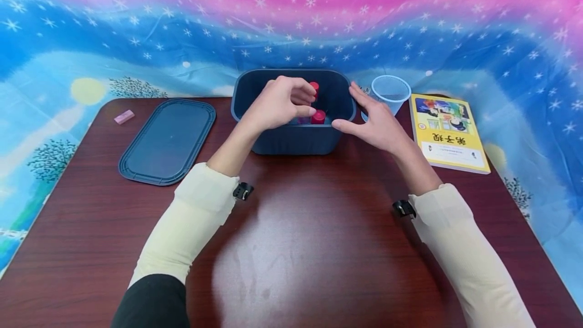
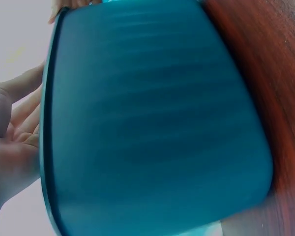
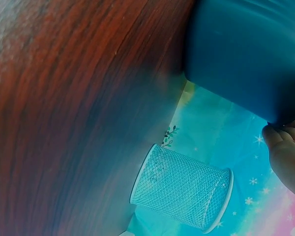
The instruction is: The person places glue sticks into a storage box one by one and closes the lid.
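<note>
A dark blue rectangular plastic storage bin (image 1: 296, 138) is sitting at the upper centre of the head view, on a dark reddish wood-grain table (image 1: 291, 247). Inside it, two small bottles with red caps (image 1: 318, 116) are showing; how they are standing cannot be told.

The left hand (image 1: 275, 105) is hovering over the bin's near-left rim with its fingers curled inward and fingertips close to the nearer red cap. Whether it is actually pinching that cap cannot be told from these views. In the left wrist view the bin's wall is filling the frame, with fingers showing at the left edge.

The right hand (image 1: 375, 123) is lying with straight, relaxed fingers against the bin's right rim, thumb pointing toward the near corner.

A flat dark blue plastic lid (image 1: 168, 140) is lying on the table left of the bin, well apart from it. A small pink eraser (image 1: 124, 116) is lying further to the upper left. Right of the bin, a pale blue wire-mesh cup (image 1: 390, 92) is standing just beside the right hand, and a yellow book (image 1: 448, 133) is lying beyond it. A starry blue and pink cloth (image 1: 291, 19) is hanging behind.
</note>
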Tool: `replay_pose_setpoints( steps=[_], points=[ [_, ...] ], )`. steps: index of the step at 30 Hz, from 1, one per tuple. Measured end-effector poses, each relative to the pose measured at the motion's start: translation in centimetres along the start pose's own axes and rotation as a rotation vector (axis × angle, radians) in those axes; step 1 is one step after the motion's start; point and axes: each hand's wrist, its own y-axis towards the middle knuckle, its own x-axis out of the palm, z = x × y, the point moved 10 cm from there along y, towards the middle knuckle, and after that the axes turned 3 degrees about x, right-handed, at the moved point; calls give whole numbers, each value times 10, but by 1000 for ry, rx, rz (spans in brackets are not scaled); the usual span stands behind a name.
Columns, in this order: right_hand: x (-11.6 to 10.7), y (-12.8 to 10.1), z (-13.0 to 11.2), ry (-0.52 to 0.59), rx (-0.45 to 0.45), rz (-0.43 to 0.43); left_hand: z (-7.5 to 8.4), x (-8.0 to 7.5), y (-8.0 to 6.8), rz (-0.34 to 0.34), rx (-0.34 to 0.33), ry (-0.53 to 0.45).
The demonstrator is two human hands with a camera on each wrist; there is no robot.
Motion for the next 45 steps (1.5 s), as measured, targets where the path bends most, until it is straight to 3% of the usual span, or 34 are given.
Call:
replay_pose_setpoints(
  steps=[8,14,24,31,45],
  points=[
    [-1,0,-1,6,3,-4,-3,-31,-15,121,11,-97],
    [1,-1,-2,-16,6,-14,-15,-61,-33,237,4,-161],
    [2,-1,-3,-23,10,-22,-50,-104,-70,364,-93,-210],
    [1,-1,-2,-28,14,-25,-75,-127,-90,448,-104,-301],
    [0,0,-1,-34,15,-24,-145,-163,-134,563,-265,-449]
  ],
)
